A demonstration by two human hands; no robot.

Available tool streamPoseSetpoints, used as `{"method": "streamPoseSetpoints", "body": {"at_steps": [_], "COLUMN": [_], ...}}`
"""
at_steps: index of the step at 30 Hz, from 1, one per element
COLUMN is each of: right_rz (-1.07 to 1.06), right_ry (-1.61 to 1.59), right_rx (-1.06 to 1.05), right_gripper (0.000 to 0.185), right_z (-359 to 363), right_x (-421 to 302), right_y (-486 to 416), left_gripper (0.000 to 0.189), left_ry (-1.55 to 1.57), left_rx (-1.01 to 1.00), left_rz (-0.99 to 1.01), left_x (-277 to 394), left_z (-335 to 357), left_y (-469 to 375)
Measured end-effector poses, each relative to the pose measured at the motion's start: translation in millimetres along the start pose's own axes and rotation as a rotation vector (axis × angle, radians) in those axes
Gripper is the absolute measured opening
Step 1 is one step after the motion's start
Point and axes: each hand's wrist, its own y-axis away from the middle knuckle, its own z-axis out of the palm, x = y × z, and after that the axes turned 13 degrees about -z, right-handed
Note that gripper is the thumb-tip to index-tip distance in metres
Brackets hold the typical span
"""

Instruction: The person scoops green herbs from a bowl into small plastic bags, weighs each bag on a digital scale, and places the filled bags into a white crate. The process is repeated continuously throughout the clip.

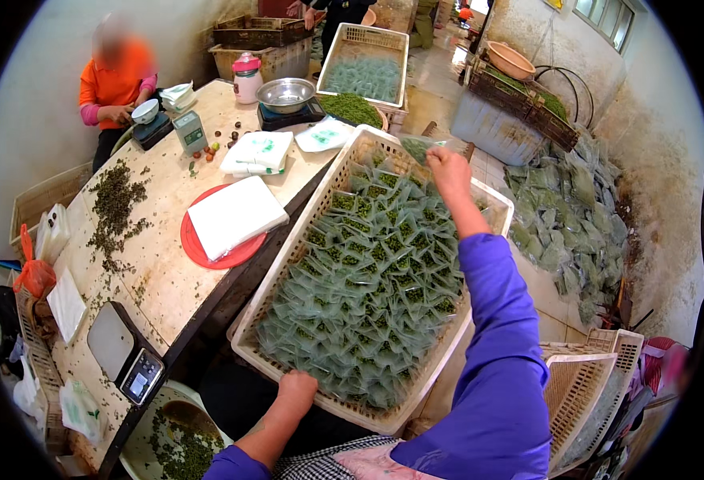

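Note:
Before me a white plastic crate [256, 303] is packed with several rows of upright clear plastic bags [382, 264], their tops open, with small green pieces, perhaps peppercorns, inside. My right hand [451, 177] is over the crate's far right edge, its fingers closed on the corner of a clear bag of green pieces [417, 147]. At the near left corner, my left hand [298, 390] is curled over the crate's rim, fingertips hidden.
Left of the crate stands a table [190, 318] with a digital scale [112, 339], a red plate [208, 253] under white plastic bags, and a metal bowl [286, 95]. A person in orange [118, 84] sits across it. Filled bags [574, 210] are heaped on the floor.

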Motion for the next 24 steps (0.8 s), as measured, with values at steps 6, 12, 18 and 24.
{"method": "streamPoseSetpoints", "body": {"at_steps": [6, 12, 18, 24], "right_rz": [-0.186, -0.194, -0.186, -0.234], "right_ry": [0.317, 0.536, 0.593, 0.622], "right_rx": [-0.126, -0.279, -0.420, -0.625], "right_gripper": [0.016, 0.014, 0.016, 0.020], "right_z": [52, 38, 74, 133], "right_x": [17, 18, -32, -9], "right_y": [11, 18, -33, -25], "left_gripper": [0.013, 0.014, 0.011, 0.010], "left_ry": [0.052, 0.060, 0.066, 0.111], "left_rx": [0.032, -0.037, 0.013, 0.026], "left_rz": [0.015, 0.014, 0.039, 0.077], "left_x": [0, 3, 3, -1], "left_z": [2, 2, 2, 4], "left_y": [-4, -8, -8, -11]}}
